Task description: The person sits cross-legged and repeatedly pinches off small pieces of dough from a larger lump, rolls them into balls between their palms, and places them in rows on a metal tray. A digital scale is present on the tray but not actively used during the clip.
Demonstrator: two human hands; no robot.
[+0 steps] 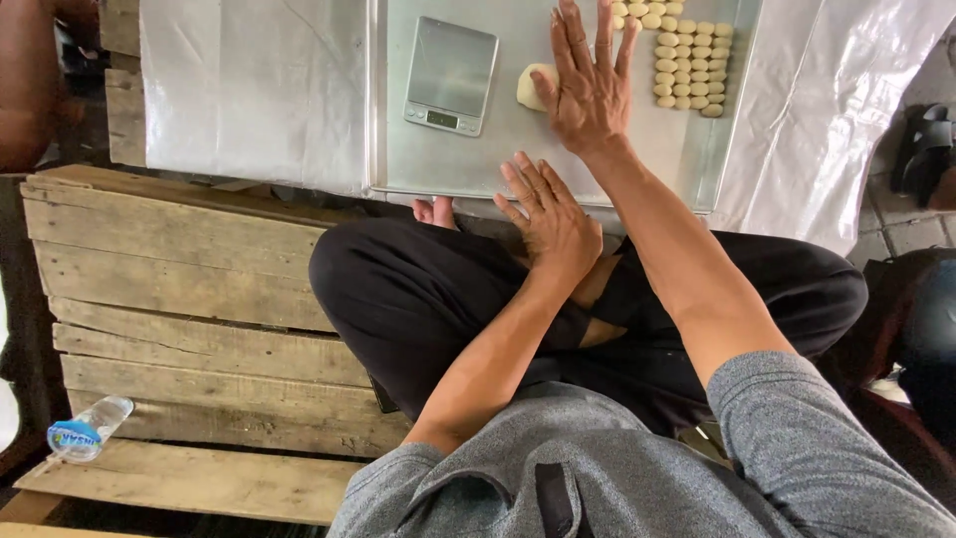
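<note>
My right hand (590, 82) lies flat with fingers spread on a metal tray (558, 159), its thumb side touching a pale lump of dough (530, 86). My left hand (543, 214) rests open on the tray's near edge, above my crossed legs in dark trousers. A small silver digital scale (450, 76) stands on the tray left of the dough. Several small pale dough balls (685, 62) sit in neat rows at the tray's far right.
White plastic sheeting (254, 90) covers the surface under and around the tray. I sit on a wooden pallet (189, 289). A plastic water bottle (88, 428) lies at its left edge. Dark sandals (926, 149) lie on the tiled floor at right.
</note>
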